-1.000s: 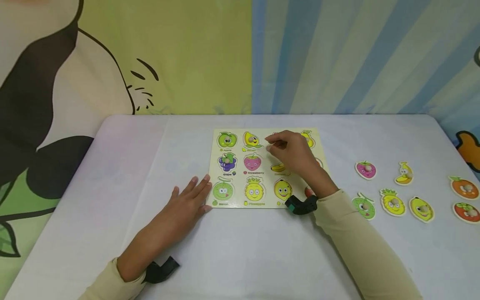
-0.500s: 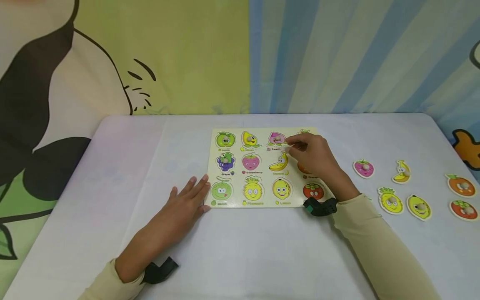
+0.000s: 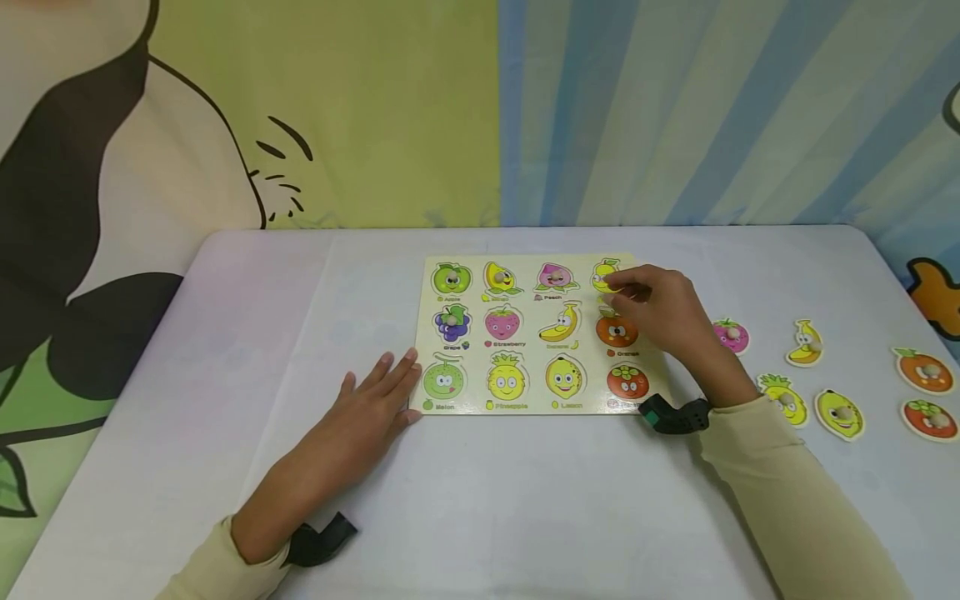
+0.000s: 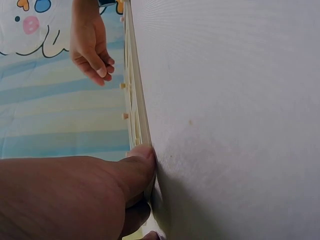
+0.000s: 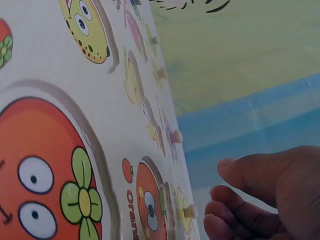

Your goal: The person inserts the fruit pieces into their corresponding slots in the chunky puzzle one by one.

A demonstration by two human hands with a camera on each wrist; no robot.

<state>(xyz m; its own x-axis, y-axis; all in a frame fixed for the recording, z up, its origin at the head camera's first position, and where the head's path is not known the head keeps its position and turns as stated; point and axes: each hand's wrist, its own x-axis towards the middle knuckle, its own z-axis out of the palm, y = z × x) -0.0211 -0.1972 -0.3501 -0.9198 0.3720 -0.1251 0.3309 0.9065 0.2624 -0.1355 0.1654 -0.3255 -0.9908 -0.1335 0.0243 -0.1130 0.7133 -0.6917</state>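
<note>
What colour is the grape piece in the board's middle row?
The grape piece is purple with a green leaf, seen best in the head view.

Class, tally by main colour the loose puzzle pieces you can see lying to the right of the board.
Yellow: 3 (banana piece, pineapple piece, lemon piece)
Orange: 1 (orange piece)
Red: 1 (tomato piece)
Pink: 1 (strawberry piece)
Total in view: 6

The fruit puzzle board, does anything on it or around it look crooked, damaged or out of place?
Nothing much stands out: the board lies flat, and the knobbed pieces in it look seated. One small oddity is a brownish speck on the plain white tabletop in the left wrist view; I can't tell what it is.
</note>
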